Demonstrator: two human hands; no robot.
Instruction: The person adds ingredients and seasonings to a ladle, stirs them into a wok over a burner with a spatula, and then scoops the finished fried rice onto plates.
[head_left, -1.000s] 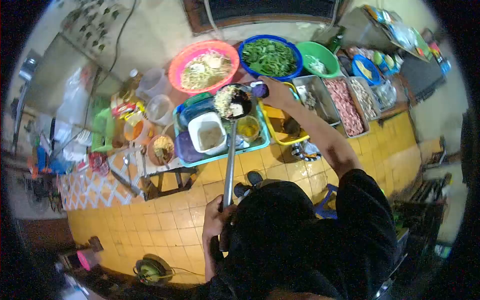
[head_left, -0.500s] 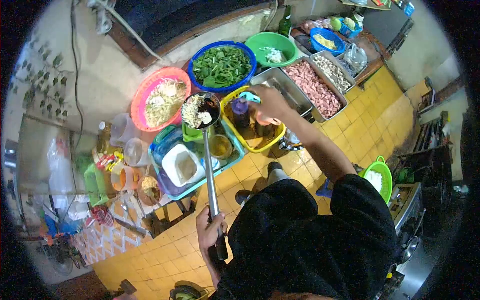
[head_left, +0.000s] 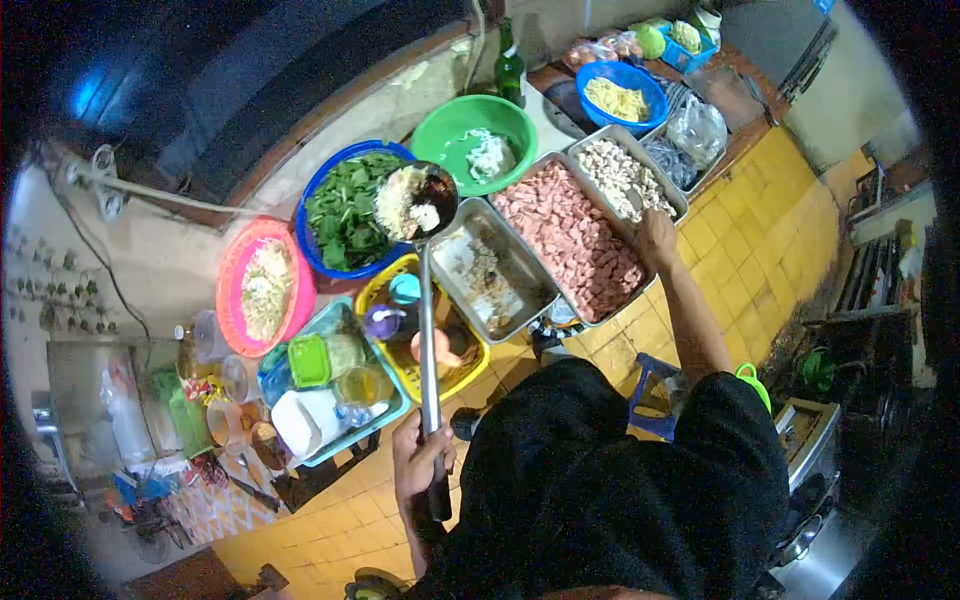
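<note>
Over yellow tiles, left hand grip clenches a long steel ladle, bowl heaped.

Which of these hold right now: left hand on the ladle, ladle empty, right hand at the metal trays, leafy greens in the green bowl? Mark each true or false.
1. The left hand grips the ladle by its handle. True.
2. The ladle's bowl is empty. False: it holds mixed food.
3. The right hand is at the metal trays, next to the pink pieces. True.
4. The green bowl is full of leafy greens. False: they lie in the blue basket; the green bowl holds only a little pale food.
</note>
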